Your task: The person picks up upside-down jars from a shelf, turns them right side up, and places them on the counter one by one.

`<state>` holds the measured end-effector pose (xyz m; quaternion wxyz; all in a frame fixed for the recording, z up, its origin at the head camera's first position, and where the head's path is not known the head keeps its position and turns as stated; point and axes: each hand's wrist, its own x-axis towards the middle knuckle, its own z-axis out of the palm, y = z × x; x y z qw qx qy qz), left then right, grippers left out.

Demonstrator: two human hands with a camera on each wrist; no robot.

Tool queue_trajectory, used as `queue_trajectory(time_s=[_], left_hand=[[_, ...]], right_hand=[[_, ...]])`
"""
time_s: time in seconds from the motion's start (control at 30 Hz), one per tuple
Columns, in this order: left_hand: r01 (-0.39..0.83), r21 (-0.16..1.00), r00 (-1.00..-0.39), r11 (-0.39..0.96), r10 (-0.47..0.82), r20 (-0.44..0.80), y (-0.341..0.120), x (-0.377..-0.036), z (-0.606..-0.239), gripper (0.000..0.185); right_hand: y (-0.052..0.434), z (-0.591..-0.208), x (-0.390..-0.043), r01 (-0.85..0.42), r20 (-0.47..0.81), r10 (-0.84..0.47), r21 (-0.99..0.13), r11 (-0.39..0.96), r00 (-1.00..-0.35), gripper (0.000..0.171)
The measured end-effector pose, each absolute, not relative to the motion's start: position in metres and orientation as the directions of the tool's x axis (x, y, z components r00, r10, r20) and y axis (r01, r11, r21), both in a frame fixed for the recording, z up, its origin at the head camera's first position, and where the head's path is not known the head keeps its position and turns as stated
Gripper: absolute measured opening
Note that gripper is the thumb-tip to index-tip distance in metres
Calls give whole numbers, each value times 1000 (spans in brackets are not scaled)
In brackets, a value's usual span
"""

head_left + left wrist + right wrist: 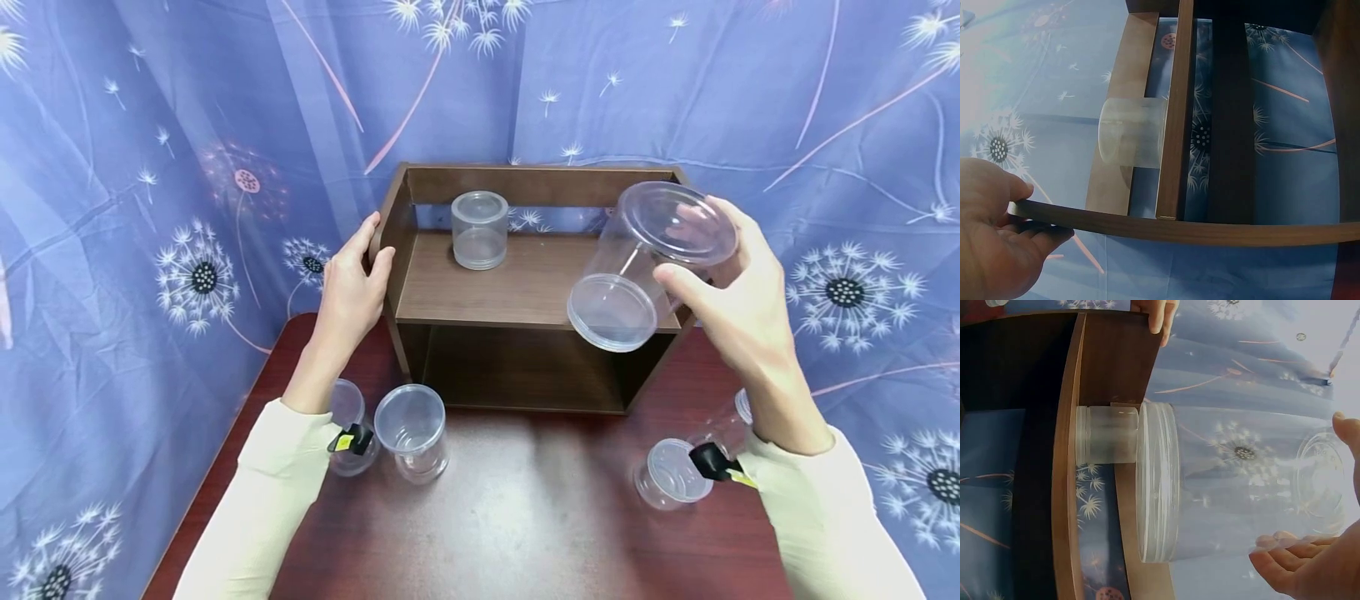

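My right hand [693, 250] grips a large clear plastic jar [645, 267] with its lid on. The jar is tilted, base toward me, above the right end of the brown wooden shelf [480, 292]. In the right wrist view the large jar [1210, 481] fills the middle, with my fingers [1297, 562] curled round its base end. My left hand [375, 246] holds the shelf's left side panel, thumb inside and fingers outside. The left wrist view shows that hand [1035, 211] pinching the panel edge [1179, 228]. A small lidded clear jar [480, 231] stands on the shelf's upper board at the back left.
On the dark red table [525, 517], two clear jars [411, 432] [347, 425] stand by my left forearm and two more [671, 473] [731, 429] by my right wrist. A blue dandelion-print cloth [150, 167] hangs behind and around the table.
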<state>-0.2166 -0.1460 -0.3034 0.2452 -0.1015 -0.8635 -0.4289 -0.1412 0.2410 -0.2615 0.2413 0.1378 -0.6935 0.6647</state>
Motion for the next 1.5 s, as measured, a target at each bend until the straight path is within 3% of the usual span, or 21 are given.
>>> queue_trajectory(time_s=[0.37,0.57,0.83,1.07,1.33,1.5], left_hand=[[394,686,-851,611,-39,523,-146,-217,-304,50],[390,696,-855,604,-45,517,-147,-217,-305,50],[395,699,-856,597,-38,516,-148,-217,-304,49],[401,714,-857,574,-40,514,-148,-216,-305,49],[412,706,-855,576,-24,518,-149,-215,-304,49],[407,703,-855,583,-28,518,-150,-216,-304,49]], right_hand=[[272,-276,-101,-549,539,122,-833,-69,-833,73],[283,-286,-81,-514,499,158,-855,-67,-852,74],[294,-306,-64,-553,530,171,-822,-136,-830,76],[298,-317,-56,-502,480,218,-863,-54,-850,74],[300,-337,-53,-484,453,250,-871,-79,-856,73],[299,-353,-51,-393,372,325,-919,0,-869,72]])
